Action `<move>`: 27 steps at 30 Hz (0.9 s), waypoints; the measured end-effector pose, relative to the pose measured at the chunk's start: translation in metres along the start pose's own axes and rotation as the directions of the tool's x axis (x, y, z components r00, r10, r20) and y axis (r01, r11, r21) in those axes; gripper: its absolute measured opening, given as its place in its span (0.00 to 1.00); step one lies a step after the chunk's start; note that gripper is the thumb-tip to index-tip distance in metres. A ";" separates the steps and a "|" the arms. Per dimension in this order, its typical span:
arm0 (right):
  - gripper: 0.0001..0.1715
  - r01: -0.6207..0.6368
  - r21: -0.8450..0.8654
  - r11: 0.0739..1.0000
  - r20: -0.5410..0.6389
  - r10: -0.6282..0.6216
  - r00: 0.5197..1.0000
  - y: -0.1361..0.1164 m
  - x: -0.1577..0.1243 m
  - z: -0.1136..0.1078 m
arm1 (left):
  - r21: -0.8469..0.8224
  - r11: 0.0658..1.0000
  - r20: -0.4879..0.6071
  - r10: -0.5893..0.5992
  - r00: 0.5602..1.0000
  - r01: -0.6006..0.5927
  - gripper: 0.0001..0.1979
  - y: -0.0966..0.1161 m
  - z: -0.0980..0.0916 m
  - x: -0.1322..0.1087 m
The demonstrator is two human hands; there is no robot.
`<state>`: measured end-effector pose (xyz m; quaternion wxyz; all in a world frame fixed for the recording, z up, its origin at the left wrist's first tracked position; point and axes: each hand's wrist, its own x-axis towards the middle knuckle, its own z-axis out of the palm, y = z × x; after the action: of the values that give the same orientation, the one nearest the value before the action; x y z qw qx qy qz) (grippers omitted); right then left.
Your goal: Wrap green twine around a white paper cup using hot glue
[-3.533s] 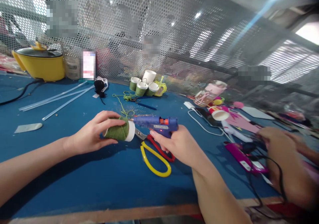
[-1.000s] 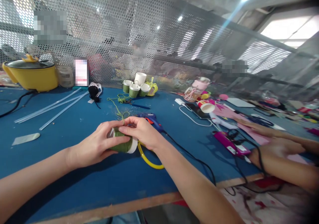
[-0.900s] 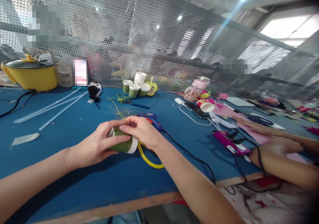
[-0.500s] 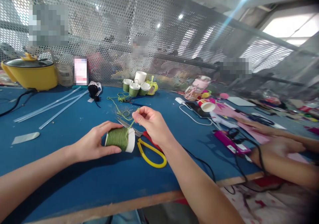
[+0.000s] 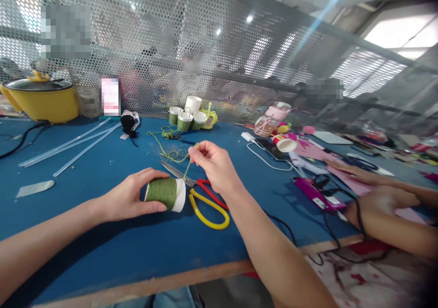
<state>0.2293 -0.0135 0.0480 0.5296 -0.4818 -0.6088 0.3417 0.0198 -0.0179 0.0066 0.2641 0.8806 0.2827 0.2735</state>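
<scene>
My left hand [image 5: 132, 195] is wrapped round a white paper cup [image 5: 180, 195] lying on its side, with green yarn [image 5: 162, 193] wound about most of its wall. Above and to the right, my right hand [image 5: 214, 164] pinches a strand of the same yarn [image 5: 187, 170], which runs taut down to the cup. Loose yarn [image 5: 168, 155] trails behind on the table. Scissors [image 5: 209, 211] with one yellow and one red handle lie just right of the cup, partly behind it, blades pointing away.
Several cups [image 5: 185, 122], most wrapped in green, stand against the perforated metal screen [image 5: 219, 48]. Clear sticks [image 5: 78, 148] and a yellow electric pot [image 5: 43, 100] are at left. To the right lie a purple power strip [image 5: 318, 196], cables and a phone [image 5: 272, 149]; a co-worker's hands [image 5: 379, 205] rest nearby.
My right hand has moved slightly right and up, drawing the strand longer and straighter from the cup. My left hand and the cup stay nearly in place.
</scene>
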 end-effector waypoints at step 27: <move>0.17 -0.007 -0.113 0.994 0.053 0.013 0.998 0.012 0.000 0.011 | -0.030 0.992 -0.012 0.125 0.992 -0.125 0.25 0.006 0.004 -0.003</move>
<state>0.2208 -0.0087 0.0350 0.4831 -0.5048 -0.6388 0.3223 0.0226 -0.0249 0.0060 0.2585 0.8911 0.2242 0.2980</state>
